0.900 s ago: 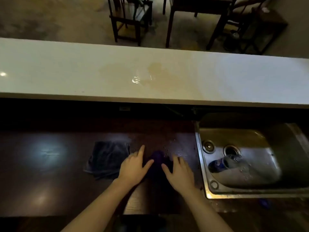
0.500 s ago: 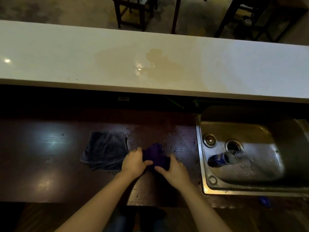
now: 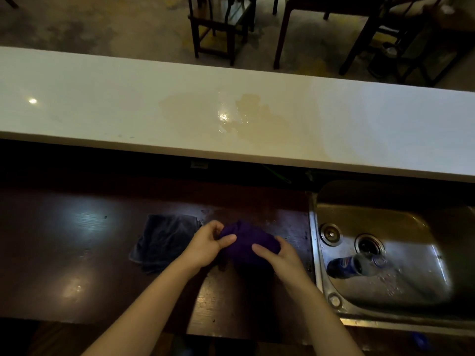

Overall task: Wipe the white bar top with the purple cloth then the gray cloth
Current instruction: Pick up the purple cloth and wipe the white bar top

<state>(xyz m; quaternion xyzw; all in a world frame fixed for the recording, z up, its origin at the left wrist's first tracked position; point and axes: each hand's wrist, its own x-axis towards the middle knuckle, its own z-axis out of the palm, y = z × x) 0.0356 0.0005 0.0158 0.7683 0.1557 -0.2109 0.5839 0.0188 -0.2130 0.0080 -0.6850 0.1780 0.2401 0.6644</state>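
The purple cloth (image 3: 246, 242) is bunched up just above the dark lower counter, gripped from both sides. My left hand (image 3: 205, 246) pinches its left edge with thumb on top. My right hand (image 3: 279, 255) clasps its right side. The gray cloth (image 3: 164, 240) lies folded flat on the counter, just left of my left hand. The white bar top (image 3: 102, 104) runs across the view beyond the counter, with a wet yellowish spill (image 3: 246, 116) near its middle.
A steel sink (image 3: 401, 253) sits at the right of the dark wooden counter (image 3: 64, 253), with a plastic bottle (image 3: 354, 264) lying in it. Dark chairs (image 3: 221, 24) and a table (image 3: 334, 11) stand on the floor beyond the bar.
Both hands went from resting flat on the purple cloth to closing around it and gathering it into a bunch. The gray cloth has not moved.
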